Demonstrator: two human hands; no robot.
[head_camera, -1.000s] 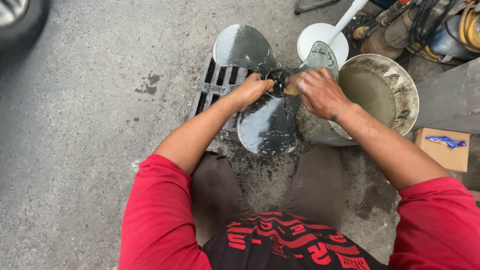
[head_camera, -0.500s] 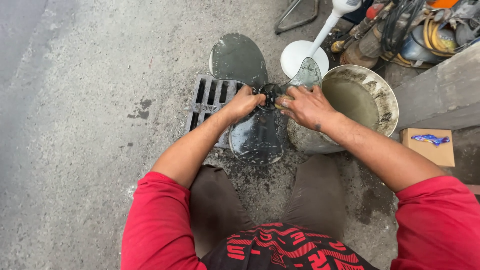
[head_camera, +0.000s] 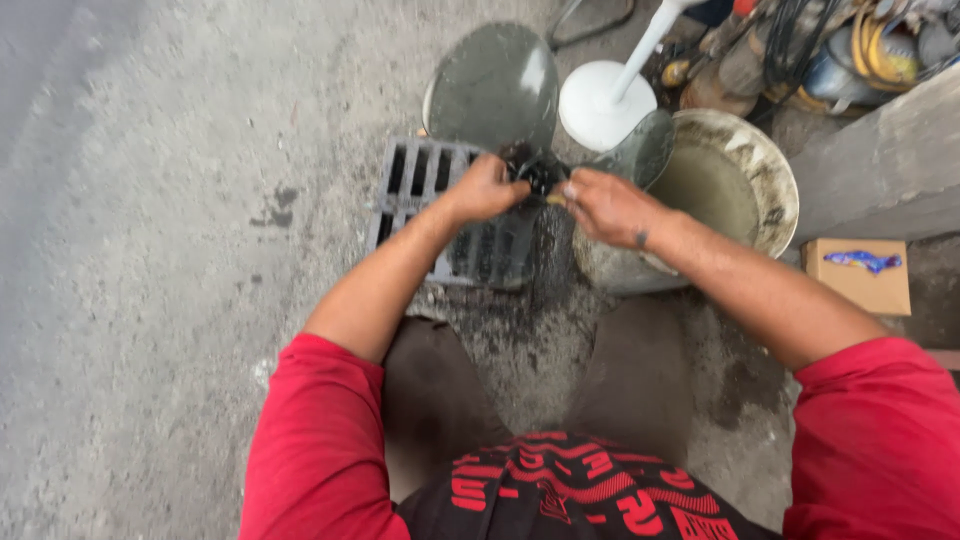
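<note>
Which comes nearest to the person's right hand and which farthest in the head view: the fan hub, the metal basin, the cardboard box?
From the right hand:
1. Fan hub, at its fingertips, just left.
2. Metal basin, to its right.
3. Cardboard box, farther right, beside the kerb.

one fan blade (head_camera: 497, 110), one basin (head_camera: 745, 180), one drain grate (head_camera: 420, 175), one cardboard box (head_camera: 858, 275)
</note>
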